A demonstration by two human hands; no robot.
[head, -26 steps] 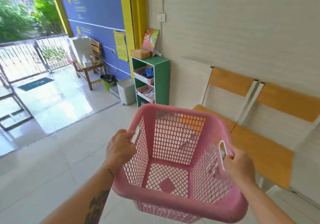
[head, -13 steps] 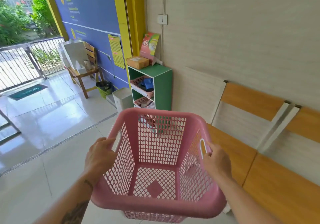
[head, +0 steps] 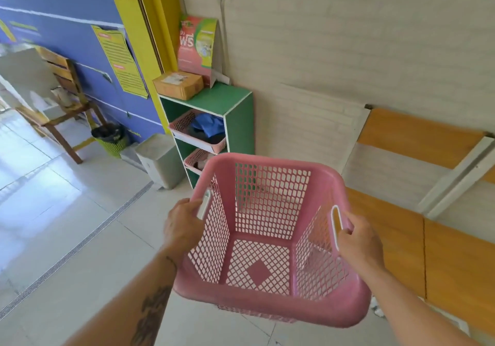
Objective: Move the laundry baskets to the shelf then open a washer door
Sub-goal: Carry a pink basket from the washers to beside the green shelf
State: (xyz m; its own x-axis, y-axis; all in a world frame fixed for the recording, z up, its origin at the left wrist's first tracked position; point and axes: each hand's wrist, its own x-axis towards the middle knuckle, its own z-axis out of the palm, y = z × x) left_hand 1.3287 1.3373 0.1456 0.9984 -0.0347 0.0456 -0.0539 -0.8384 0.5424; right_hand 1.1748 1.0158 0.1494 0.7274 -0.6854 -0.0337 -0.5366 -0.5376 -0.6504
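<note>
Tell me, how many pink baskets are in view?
3. The held basket hangs between the left hand and right hand; the upper basket sits in the green shelf; the lower basket is beneath it, partly hidden. Others may be hidden.

Empty pink mesh laundry basket [head: 270, 241] held upright, near the green shelf [head: 238, 120].

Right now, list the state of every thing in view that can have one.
Carried basket: empty, held up off the floor.
Left hand: grips its left handle.
Right hand: grips its right handle.
Upper shelf basket: holds clothes.
Lower shelf basket: partly hidden, contents unclear.
Cardboard box: closed, on top of the shelf.
Grey bin: lid down.
</note>
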